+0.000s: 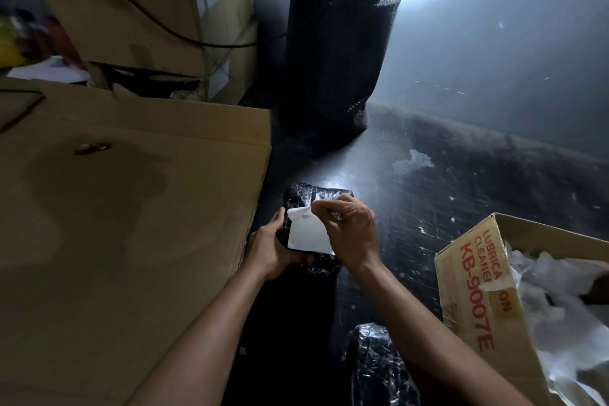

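Note:
A small parcel wrapped in black bubble wrap is held over the dark floor at the centre of the view. My left hand grips its near left side from below. A white label lies on the parcel's top, its upper edge curled up. My right hand pinches that upper edge between thumb and fingertips. The parcel's near end is hidden by both hands.
A large cardboard box fills the left. An open carton printed KB-9007E holds white paper scraps at the right. A tall roll of black bubble wrap stands ahead. Another black wrapped bundle lies near my right forearm. More cartons are stacked behind.

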Tool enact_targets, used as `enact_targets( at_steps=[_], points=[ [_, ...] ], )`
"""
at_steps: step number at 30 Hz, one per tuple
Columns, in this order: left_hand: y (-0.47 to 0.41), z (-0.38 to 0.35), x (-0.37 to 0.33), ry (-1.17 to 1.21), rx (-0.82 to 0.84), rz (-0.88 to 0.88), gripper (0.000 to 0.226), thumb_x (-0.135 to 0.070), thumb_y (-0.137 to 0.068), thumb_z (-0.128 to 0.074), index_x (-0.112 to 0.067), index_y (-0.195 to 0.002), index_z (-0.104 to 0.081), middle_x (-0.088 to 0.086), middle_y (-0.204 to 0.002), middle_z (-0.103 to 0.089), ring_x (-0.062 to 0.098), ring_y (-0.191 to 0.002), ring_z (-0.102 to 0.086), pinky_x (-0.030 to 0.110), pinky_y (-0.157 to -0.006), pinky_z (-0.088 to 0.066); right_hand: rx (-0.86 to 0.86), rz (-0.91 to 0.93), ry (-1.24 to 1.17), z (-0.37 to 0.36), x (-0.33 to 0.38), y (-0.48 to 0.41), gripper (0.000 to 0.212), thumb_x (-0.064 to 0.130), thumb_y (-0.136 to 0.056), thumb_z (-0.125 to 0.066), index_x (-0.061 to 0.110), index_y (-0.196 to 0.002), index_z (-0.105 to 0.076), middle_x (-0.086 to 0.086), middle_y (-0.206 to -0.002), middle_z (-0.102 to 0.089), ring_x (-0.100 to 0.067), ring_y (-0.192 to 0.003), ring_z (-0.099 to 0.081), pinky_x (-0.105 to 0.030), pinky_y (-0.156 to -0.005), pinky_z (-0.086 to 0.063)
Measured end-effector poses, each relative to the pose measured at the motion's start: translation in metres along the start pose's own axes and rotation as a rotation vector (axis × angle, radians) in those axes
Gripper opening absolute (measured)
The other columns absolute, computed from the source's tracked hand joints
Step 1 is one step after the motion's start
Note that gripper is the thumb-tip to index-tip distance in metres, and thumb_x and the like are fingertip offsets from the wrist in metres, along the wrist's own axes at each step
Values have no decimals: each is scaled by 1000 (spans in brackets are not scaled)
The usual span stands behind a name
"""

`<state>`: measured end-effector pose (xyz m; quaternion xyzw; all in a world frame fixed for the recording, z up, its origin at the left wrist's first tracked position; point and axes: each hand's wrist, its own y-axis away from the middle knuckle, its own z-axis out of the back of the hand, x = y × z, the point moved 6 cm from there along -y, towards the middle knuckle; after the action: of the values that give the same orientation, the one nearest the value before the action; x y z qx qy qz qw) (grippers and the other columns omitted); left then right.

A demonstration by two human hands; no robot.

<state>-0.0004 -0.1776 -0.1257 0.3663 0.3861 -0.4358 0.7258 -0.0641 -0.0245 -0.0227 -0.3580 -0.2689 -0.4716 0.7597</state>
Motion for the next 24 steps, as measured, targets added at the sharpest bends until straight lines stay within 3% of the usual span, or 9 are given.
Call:
enact_targets(
  at_steps=[5, 8, 10, 14, 18, 24],
  points=[
    [1, -1, 1, -4, 10, -7, 137, -47, -39, -96, -24, -154, -25, -9, -155, -33, 4, -136, -38, 25, -111, -36, -26, -27, -4, 12, 2, 0, 9, 25, -83, -80, 28, -91, -82, 17, -76, -67, -15, -77, -66, -29, -67, -52],
    [0, -1, 4, 10, 16, 19, 139, -48, -36, -96, -26, -153, -25, -7, -155, -35, 6, -138, -37, 25, -113, -32, -28, -40, -36, 14, 4, 1, 10, 24, -82, -80, 27, -92, -82, 10, -82, -74, -17, -80, -69, -38, -73, -57],
    [0, -1, 5, 9, 16, 29, 140, -49, -34, -96, -28, -153, -25, -8, -153, -38, 8, -138, -39, 32, -115, -35, -37, -39, -59, 18, 9, 2, 10, 22, -83, -80, 27, -91, -82, 7, -83, -75, -16, -81, -70, -39, -74, -58],
    [1, 1, 3, -1, 28, 27, 138, -51, -36, -93, -32, -153, -23, -9, -155, -37, 11, -138, -41, 38, -112, -40, -22, 4, -16, 28, 25, -3, 7, 23, -83, -79, 29, -86, -82, 9, -79, -73, -15, -82, -65, -30, -74, -52],
    [4, 1, 1, 12, 33, 18, 140, -48, -35, -94, -30, -154, -22, -8, -157, -33, 11, -142, -35, 37, -115, -35, -5, 8, 29, 36, 25, -4, 7, 25, -83, -79, 31, -87, -82, 13, -82, -74, -12, -86, -63, -9, -73, -40],
    [5, 2, -1, -18, 35, 11, 143, -52, -35, -96, -30, -154, -21, -7, -157, -32, 11, -143, -32, 37, -117, -32, -24, 29, 34, 46, 28, 4, 9, 23, -82, -80, 29, -88, -82, 13, -87, -77, -12, -88, -64, -11, -74, -42]
  ],
)
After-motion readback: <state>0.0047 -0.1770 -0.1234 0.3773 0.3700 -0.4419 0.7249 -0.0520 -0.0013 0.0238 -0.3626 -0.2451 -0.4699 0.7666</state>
